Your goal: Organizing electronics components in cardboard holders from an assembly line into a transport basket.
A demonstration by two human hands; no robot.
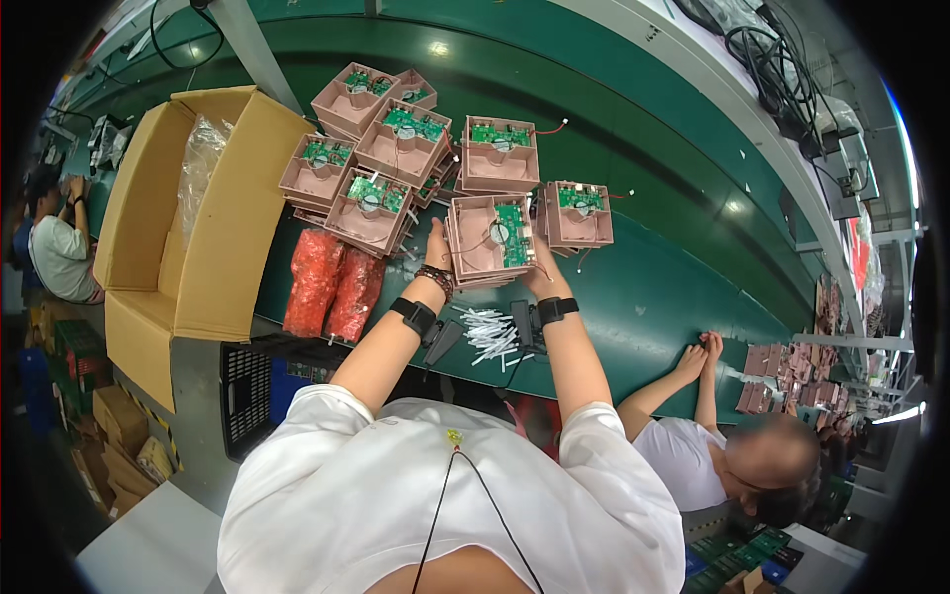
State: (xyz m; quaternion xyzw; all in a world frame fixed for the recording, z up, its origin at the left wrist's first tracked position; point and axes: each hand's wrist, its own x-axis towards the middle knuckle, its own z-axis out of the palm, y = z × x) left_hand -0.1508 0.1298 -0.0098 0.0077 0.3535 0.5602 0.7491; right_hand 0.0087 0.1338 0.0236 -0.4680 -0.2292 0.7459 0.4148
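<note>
Both my hands hold a stack of pink plastic housings (473, 220) between them, above the near part of the green bench. The top housing is an open square tray with a green circuit board (514, 238), a round pale disc and thin wires. My left hand (438, 247) wraps the stack's left side, its fingers partly hidden. My right hand (541, 271) grips the right side. More housings with boards stand close around: one stack (501, 178) just behind, another (580, 230) to the right and several piled at the left (364, 226).
Two red plastic bags (315, 282) lie left of my left forearm, near an open cardboard box (139, 327). Loose white sticks (490, 335) lie between my wrists on the bench (643, 297). At right, a co-worker (683, 445) rests both hands on the bench beside more pink housings (792, 366).
</note>
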